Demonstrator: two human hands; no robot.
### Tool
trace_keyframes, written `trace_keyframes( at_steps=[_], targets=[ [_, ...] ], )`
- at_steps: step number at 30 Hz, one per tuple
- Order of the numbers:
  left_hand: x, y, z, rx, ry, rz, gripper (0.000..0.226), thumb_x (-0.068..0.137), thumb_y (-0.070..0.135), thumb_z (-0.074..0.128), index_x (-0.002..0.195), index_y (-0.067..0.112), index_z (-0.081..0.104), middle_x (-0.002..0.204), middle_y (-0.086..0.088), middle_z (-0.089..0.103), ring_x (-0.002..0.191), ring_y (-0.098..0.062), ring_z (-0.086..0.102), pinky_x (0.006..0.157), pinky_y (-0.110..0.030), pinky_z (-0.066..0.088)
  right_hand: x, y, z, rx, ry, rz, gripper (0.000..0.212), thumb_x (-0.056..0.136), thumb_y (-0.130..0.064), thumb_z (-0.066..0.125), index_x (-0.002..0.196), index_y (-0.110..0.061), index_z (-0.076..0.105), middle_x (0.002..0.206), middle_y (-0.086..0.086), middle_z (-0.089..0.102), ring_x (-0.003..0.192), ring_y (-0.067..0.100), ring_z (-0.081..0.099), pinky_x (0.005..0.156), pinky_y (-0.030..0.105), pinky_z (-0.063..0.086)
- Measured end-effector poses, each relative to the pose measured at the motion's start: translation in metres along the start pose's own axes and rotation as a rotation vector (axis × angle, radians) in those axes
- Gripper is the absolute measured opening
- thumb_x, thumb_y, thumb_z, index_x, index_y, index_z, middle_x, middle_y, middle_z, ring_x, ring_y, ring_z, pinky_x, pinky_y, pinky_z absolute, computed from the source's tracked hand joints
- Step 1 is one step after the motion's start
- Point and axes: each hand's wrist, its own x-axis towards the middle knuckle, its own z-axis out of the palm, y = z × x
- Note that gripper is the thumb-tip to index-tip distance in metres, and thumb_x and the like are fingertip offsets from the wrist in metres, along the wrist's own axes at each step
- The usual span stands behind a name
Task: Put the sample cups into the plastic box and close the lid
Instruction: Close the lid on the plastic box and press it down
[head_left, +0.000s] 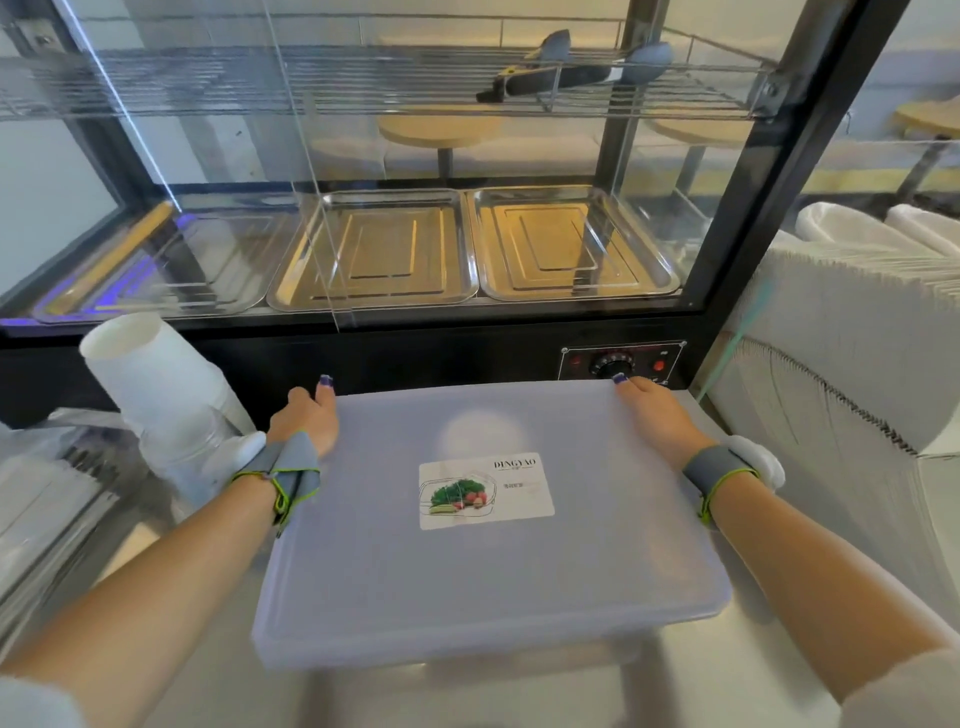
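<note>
A translucent plastic lid (519, 571) with a picture sticker (485, 491) covers the plastic box (467, 670) in front of me; only a strip of the box's front wall shows under it. A pale round shape shows faintly through the lid near its far edge. My left hand (306, 415) grips the lid's far left corner, and my right hand (657, 415) grips its far right corner. A sleeve of stacked white sample cups (156, 384) leans at the left, beside my left wrist. What lies inside the box is hidden.
A glass warming cabinet (363, 249) with steel trays (571, 244) stands directly behind the box, its control dial (610, 364) near my right hand. Stacks of white paper bags (841, 374) rise at the right. Plastic-wrapped packages (47, 499) lie at the left.
</note>
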Motion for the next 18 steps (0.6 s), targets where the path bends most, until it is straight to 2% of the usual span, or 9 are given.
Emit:
trace_keyframes(
  at_steps=[2,3,6,8,10,12,15,18],
  targets=[
    [0.005,-0.002,0.001,-0.003,-0.012,0.021,0.063,0.098,0.042,0.02,0.133,-0.006,0.039,0.138,-0.032,0.044,0.129,-0.044,0.041,0.103,-0.042,0.033,0.002,0.001,-0.001,0.06,-0.021,0.003,0.041,0.099,-0.025,0.036,0.108,0.01,0.055,0.108,0.024,0.055,0.097,0.031,0.05,0.075,0.031,0.038],
    [0.007,-0.002,0.001,-0.001,-0.02,0.034,0.062,0.099,0.041,0.02,0.13,-0.008,0.041,0.137,-0.032,0.045,0.128,-0.044,0.041,0.103,-0.041,0.033,0.003,0.001,-0.001,0.083,-0.029,0.004,0.042,0.098,-0.024,0.037,0.11,0.012,0.054,0.107,0.027,0.055,0.095,0.029,0.05,0.071,0.031,0.037],
    [0.01,-0.002,0.0,-0.007,-0.041,0.077,0.059,0.101,0.034,0.02,0.125,-0.013,0.046,0.136,-0.034,0.046,0.128,-0.044,0.043,0.103,-0.039,0.032,0.006,0.0,0.0,0.098,-0.029,0.009,0.041,0.098,-0.019,0.037,0.118,0.013,0.053,0.127,0.033,0.052,0.114,0.039,0.051,0.08,0.038,0.038],
    [0.01,-0.001,0.001,-0.019,-0.025,0.076,0.058,0.1,0.034,0.021,0.125,-0.013,0.046,0.135,-0.034,0.046,0.128,-0.044,0.043,0.102,-0.039,0.032,0.005,0.0,-0.001,0.103,-0.017,0.016,0.041,0.098,-0.022,0.037,0.12,0.009,0.053,0.127,0.031,0.052,0.11,0.038,0.052,0.078,0.038,0.043],
    [0.005,0.0,0.002,-0.043,0.013,0.031,0.059,0.099,0.038,0.023,0.129,-0.01,0.041,0.137,-0.034,0.045,0.128,-0.045,0.042,0.102,-0.04,0.033,0.004,0.0,-0.002,0.094,0.008,0.017,0.044,0.097,-0.027,0.038,0.117,0.008,0.055,0.11,0.028,0.056,0.102,0.037,0.052,0.081,0.038,0.043],
    [-0.005,0.003,0.002,-0.084,0.047,-0.006,0.061,0.098,0.04,0.027,0.135,-0.008,0.032,0.139,-0.035,0.042,0.129,-0.046,0.041,0.103,-0.043,0.032,0.0,-0.001,-0.003,0.074,0.02,-0.004,0.047,0.097,-0.031,0.039,0.111,0.01,0.056,0.096,0.018,0.053,0.097,0.033,0.052,0.077,0.031,0.036],
    [-0.019,0.006,0.0,-0.099,0.104,0.013,0.059,0.098,0.035,0.033,0.136,-0.009,0.026,0.138,-0.036,0.042,0.128,-0.047,0.041,0.102,-0.046,0.033,-0.006,-0.006,-0.004,-0.079,0.026,-0.018,0.044,0.098,-0.037,0.033,0.096,0.001,0.055,0.109,0.022,0.059,0.112,0.036,0.052,0.078,0.03,0.034],
    [-0.035,-0.006,0.002,0.018,0.099,0.048,0.053,0.098,0.032,0.032,0.13,-0.01,0.031,0.135,-0.035,0.045,0.126,-0.046,0.044,0.1,-0.045,0.034,-0.018,-0.002,-0.008,-0.208,0.005,0.001,0.055,0.097,-0.045,0.026,0.115,-0.002,0.055,0.126,0.022,0.056,0.119,0.037,0.05,0.095,0.037,0.039]
  ],
)
